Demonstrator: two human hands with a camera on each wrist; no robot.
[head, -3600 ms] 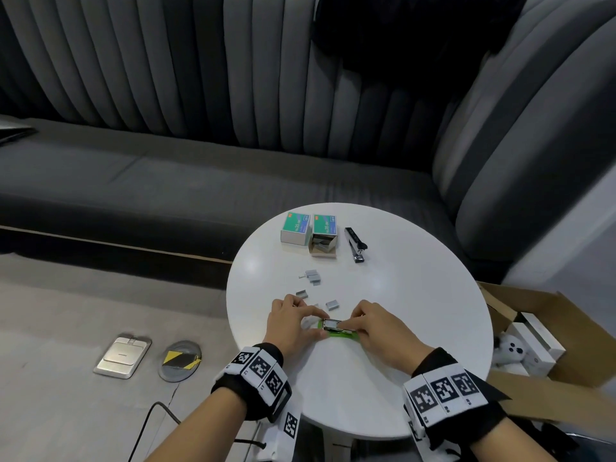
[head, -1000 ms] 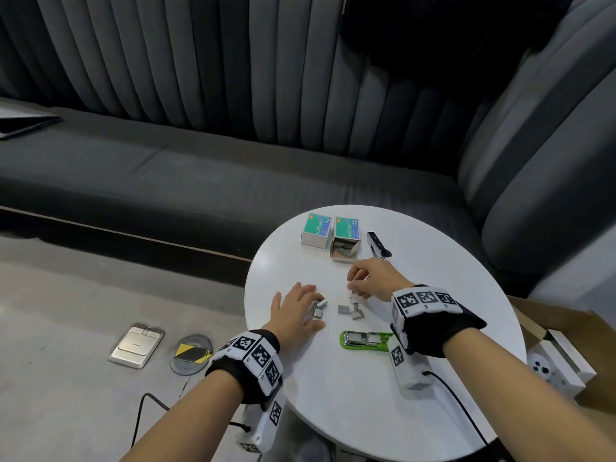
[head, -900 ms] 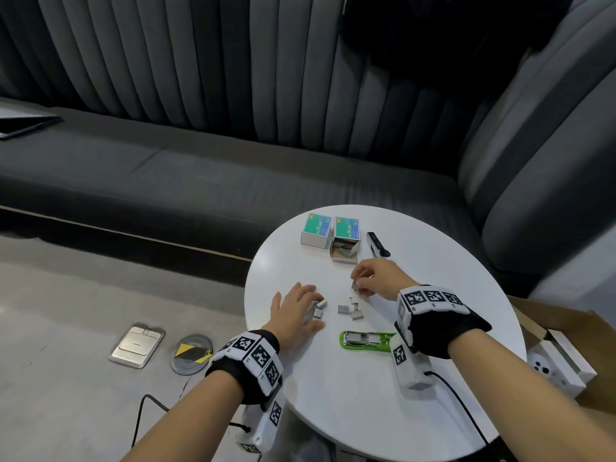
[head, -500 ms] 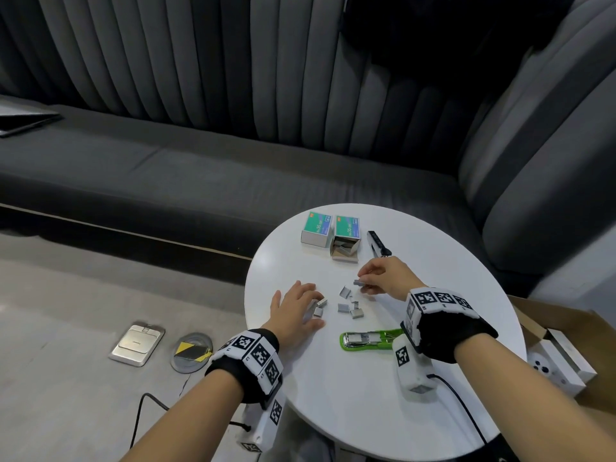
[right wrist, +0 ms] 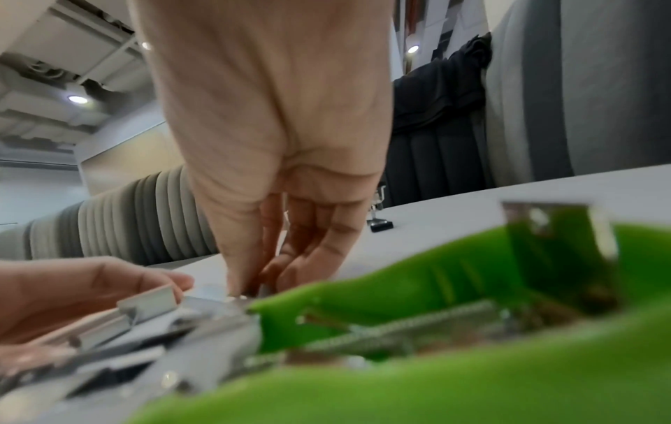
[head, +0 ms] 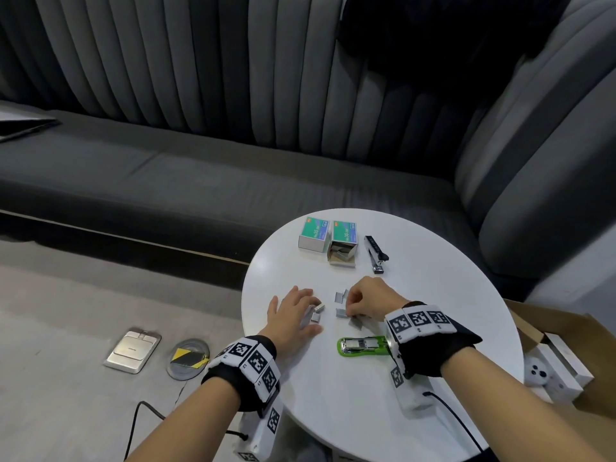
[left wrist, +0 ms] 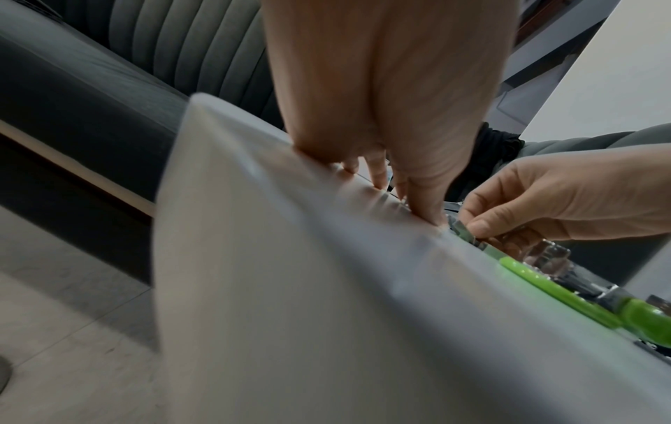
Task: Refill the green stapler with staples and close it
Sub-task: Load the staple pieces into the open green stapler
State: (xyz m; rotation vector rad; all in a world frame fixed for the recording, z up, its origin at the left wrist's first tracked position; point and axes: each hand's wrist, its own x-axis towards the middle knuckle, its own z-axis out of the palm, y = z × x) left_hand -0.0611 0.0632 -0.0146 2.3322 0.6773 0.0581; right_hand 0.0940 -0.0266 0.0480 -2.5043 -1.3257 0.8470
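One green stapler (head: 363,346) (open) lies left-right.

Loose staple strips (head: 341,313) crowd the counter (head: 450,295) around the fingers (head: 350,303); staple boxes (head: 328,240) stand beyond them; bare counter rightward.

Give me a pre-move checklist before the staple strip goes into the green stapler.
1. Green stapler open, metal channel exposed: ok.
2. Right hand pinching a staple strip: ok, seen in the left wrist view.
3. Left hand flat on the white table, not steadying the stapler: not ok.
4. Strip turned the right way for the channel: cannot tell.
5. Channel free of old staples: cannot tell.
6. Spare strips in the open staple box: ok.
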